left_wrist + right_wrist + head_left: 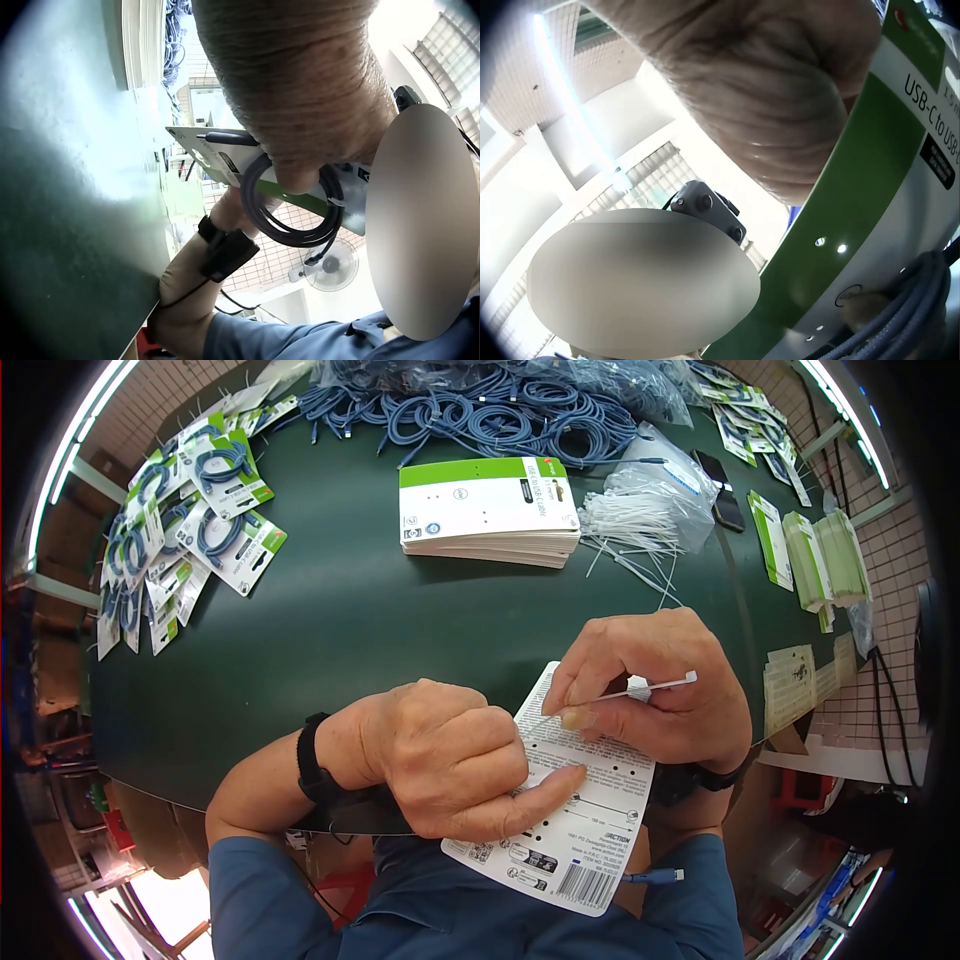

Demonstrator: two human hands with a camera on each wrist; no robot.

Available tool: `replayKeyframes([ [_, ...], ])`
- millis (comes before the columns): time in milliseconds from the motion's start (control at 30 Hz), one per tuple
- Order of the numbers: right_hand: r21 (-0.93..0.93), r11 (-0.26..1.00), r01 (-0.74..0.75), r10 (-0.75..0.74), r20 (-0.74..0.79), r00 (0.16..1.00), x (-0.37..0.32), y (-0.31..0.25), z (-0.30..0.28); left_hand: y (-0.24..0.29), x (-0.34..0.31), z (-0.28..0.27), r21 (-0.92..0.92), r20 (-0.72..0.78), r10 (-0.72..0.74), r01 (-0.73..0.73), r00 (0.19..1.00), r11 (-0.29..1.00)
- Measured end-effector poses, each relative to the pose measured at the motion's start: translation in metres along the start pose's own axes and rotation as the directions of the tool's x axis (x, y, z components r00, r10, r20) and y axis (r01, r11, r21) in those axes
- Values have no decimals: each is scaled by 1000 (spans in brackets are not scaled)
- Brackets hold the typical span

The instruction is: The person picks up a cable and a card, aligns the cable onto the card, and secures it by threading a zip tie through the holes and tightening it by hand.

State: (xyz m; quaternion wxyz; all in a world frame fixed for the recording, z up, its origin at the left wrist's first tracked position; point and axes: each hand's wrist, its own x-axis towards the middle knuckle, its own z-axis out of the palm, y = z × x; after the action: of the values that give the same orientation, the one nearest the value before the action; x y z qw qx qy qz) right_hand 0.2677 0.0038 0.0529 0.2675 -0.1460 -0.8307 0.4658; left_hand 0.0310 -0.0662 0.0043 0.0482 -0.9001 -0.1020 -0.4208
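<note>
A printed card (600,840) is held back side up near my body, tilted. Under it, against the card's front, hangs a coiled dark blue cable (255,202). My left hand (450,760) grips the card from the left, one finger stretched over its printed back and another fingertip on the coil below. At the card's upper end, my right hand (665,685) pinches a thin white cable tie (655,687), its square head sticking out past the fingers to the right. A plug end of the cable (655,876) pokes out below the card's right edge.
A stack of cards (490,520) stands ahead, with loose white cable ties (630,520) and a plastic bag (675,480) beside it. Coiled cables (500,415) lie at the back. Finished-looking carded cables (215,540) are heaped left. A phone (727,510) and more cards (805,560) lie right.
</note>
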Motion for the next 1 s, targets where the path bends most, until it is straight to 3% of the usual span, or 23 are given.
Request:
replayKeyframes([
  [167, 25, 1000, 10, -10, 16, 1000, 0, -1, 0, -1, 0, 1, 10, -24, 11, -10, 1000, 1000],
  [533, 112, 991, -72, 44, 237, 970, 3, -4, -11, -2, -1, 3, -3, -30, 12, -12, 999, 1000],
  [833, 7, 995, -100, 97, 194, 976, 3, -1, 0, 1, -2, 12, -18, -60, -5, 4, 998, 1000],
  [1000, 101, 984, -146, 129, 155, 979, 2, 3, 0, 1, 0, 16, -33, -98, -60, 57, 993, 998],
])
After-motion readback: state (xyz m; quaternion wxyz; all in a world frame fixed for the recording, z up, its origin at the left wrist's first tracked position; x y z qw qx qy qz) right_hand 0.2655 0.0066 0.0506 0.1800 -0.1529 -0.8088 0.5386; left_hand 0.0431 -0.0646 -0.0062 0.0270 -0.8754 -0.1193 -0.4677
